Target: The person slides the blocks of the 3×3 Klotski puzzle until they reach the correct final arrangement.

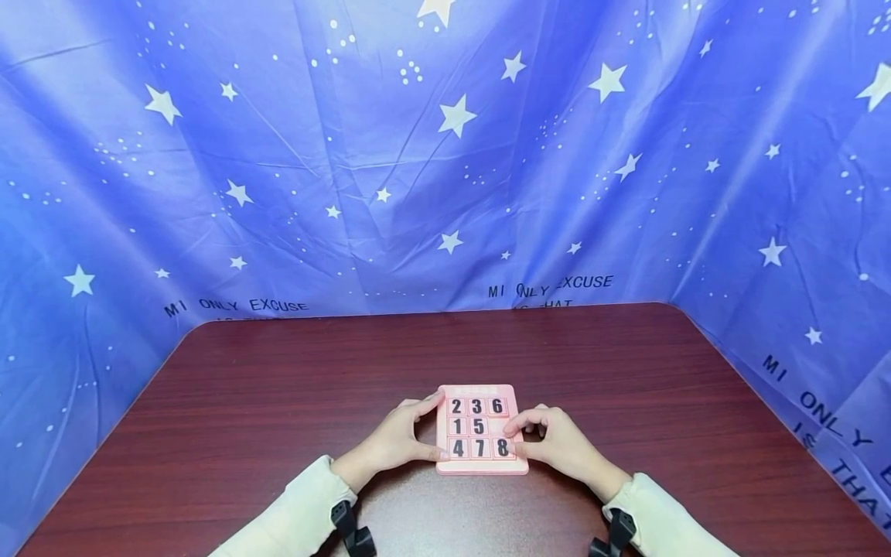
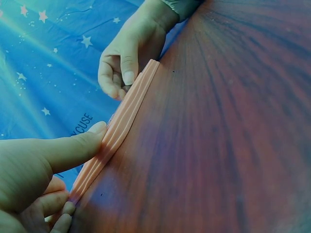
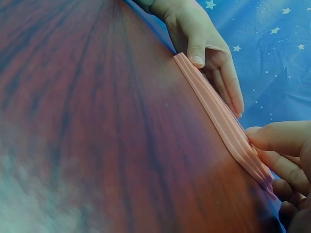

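A pink number sliding puzzle (image 1: 480,467) lies flat on the table, its tiles reading 2 3 6 on top, 1 5 and a bare slot in the middle row, and 4 7 8 at the bottom. My left hand (image 1: 400,437) holds the frame's left side, index finger by the upper corner and thumb by the 4 tile. On the other side, my right hand (image 1: 560,445) has its index fingertip at the bare slot and its thumb tip on the right edge of the 8 tile. The wrist views show the puzzle's ridged side (image 2: 124,114) edge-on, thumbs over its top.
The dark red wooden table (image 1: 278,402) reaches back to a blue star-printed cloth (image 1: 390,155), which also hangs on both sides. Black camera mounts (image 1: 353,530) sit at both wrists, over pale sleeves (image 1: 292,510).
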{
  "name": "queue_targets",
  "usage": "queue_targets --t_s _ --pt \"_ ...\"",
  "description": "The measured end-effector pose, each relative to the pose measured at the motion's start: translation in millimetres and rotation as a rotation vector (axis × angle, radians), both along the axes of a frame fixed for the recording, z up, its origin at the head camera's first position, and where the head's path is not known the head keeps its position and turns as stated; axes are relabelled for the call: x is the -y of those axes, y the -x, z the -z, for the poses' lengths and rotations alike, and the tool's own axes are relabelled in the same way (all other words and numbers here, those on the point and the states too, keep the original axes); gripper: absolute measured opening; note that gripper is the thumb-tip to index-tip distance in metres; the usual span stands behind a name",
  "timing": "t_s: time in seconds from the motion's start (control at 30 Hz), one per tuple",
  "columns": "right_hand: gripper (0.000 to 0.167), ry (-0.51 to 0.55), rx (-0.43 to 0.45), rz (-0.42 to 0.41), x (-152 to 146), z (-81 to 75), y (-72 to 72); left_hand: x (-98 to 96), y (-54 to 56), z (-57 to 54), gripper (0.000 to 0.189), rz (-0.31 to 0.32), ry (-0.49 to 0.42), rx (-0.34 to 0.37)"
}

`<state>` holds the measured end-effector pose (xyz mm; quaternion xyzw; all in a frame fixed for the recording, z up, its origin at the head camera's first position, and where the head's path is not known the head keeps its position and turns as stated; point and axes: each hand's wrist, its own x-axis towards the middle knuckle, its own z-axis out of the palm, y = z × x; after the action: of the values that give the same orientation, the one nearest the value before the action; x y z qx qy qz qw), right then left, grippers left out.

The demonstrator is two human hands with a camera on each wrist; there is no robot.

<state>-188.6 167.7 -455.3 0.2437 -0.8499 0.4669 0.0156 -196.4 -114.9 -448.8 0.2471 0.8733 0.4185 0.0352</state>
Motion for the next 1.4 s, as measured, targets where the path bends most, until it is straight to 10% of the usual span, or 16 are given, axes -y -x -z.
queue_targets --t_s 0.33,0.63,0.97,1.4 --pt "0.017 0.062 0.004 -0.001 12.9 -32.5 -14.9 1.9 0.5 -2.9 0.094 -0.007 -0.007 0.017" --pt "0.021 0.087 0.044 0.084 15.6 -37.5 2.2 1.2 0.1 -2.9 0.094 -0.013 -0.002 0.012" --pt "0.023 0.037 0.069 0.164 9.8 -5.0 32.4 -1.5 -1.5 -1.1 0.093 -0.012 -0.014 0.03" --pt "0.02 0.021 0.081 0.151 10.8 -2.1 33.4 -0.8 0.9 -0.2 0.094 -0.011 -0.015 0.037"
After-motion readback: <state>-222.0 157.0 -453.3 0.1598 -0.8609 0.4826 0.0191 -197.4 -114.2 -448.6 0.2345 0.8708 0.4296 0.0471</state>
